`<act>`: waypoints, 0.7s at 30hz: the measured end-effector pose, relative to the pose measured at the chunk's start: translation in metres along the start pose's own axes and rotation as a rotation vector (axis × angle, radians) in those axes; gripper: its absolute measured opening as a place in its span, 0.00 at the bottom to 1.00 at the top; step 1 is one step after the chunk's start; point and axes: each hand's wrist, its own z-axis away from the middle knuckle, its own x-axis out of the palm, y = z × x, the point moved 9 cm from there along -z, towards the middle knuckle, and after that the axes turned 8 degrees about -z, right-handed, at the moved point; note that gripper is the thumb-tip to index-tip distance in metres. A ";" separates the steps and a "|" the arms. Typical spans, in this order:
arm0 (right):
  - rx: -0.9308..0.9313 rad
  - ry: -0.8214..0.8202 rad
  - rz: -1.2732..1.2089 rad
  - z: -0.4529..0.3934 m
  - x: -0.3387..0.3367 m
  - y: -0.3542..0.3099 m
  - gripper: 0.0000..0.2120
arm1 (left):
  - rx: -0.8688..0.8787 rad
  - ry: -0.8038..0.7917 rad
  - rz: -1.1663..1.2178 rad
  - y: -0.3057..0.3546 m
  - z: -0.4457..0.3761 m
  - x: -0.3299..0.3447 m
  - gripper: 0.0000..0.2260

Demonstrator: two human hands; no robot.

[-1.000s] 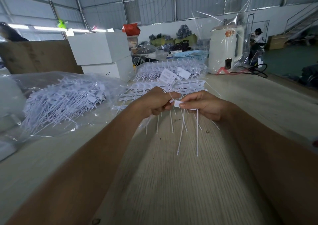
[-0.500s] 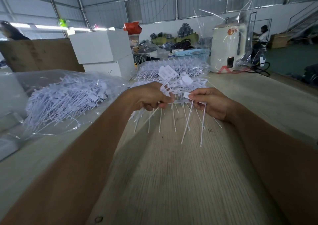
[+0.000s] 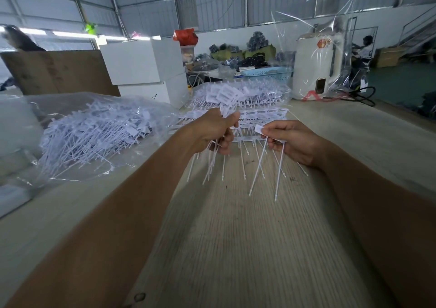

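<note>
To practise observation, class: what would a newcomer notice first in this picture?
The two hands at centre: the left hand grips a bunch of white plastic tag ties, the right hand pinches two loose ties, tails hanging over the wooden table. To the left lies a clear bag stuffed with ties.

Two stacked white cardboard boxes [image 3: 144,64] stand at the pale wooden desk's [image 3: 236,248] far side; a light-blue plastic basket [image 3: 266,73] sits just beside a plastic-wrapped white appliance [image 3: 316,67].
</note>
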 end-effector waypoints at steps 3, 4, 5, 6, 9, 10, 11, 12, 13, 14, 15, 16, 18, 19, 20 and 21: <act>0.001 -0.001 0.000 0.000 0.000 0.000 0.06 | 0.017 0.041 -0.013 0.005 -0.002 0.000 0.15; 0.001 -0.001 0.000 0.000 0.000 0.000 0.06 | 0.035 0.056 -0.017 0.008 -0.002 0.000 0.13; 0.002 -0.001 0.000 -0.001 0.000 0.000 0.06 | 0.060 0.078 -0.011 0.012 -0.002 0.000 0.11; 0.004 0.001 -0.001 -0.001 0.001 0.000 0.06 | 0.093 0.103 0.009 0.017 -0.001 -0.001 0.09; 0.004 0.001 -0.012 -0.001 0.001 0.000 0.06 | 0.210 0.178 0.151 0.031 0.000 -0.003 0.12; 0.003 0.001 -0.017 -0.001 0.001 0.000 0.06 | 0.236 0.195 0.207 0.034 0.001 -0.003 0.15; 0.003 0.002 -0.018 -0.001 0.001 0.000 0.06 | 0.252 0.206 0.250 0.035 0.001 -0.002 0.18; 0.001 0.002 -0.017 -0.001 0.002 -0.001 0.06 | 0.263 0.213 0.276 0.034 0.001 0.001 0.20; -0.001 0.003 -0.014 -0.001 0.002 -0.001 0.06 | 0.273 0.217 0.289 0.032 0.001 0.004 0.21; -0.001 0.003 -0.013 -0.001 0.002 -0.001 0.06 | 0.284 0.220 0.297 0.030 0.001 0.008 0.22; -0.001 0.004 -0.012 -0.001 0.002 -0.001 0.06 | 0.292 0.225 0.298 0.027 0.002 0.012 0.22; -0.001 0.005 -0.010 0.000 0.002 -0.002 0.06 | 0.302 0.233 0.293 0.025 0.003 0.014 0.22; -0.002 0.006 -0.004 -0.001 0.002 -0.001 0.05 | 0.330 0.245 0.287 0.026 0.005 0.014 0.21; -0.002 0.005 -0.005 -0.001 0.002 -0.001 0.05 | 0.347 0.245 0.294 0.028 0.007 0.013 0.21; -0.002 0.004 -0.011 0.000 0.002 -0.001 0.05 | 0.361 0.244 0.303 0.031 0.008 0.013 0.21; -0.003 0.003 -0.019 -0.001 0.002 0.000 0.05 | 0.368 0.246 0.309 0.033 0.008 0.012 0.21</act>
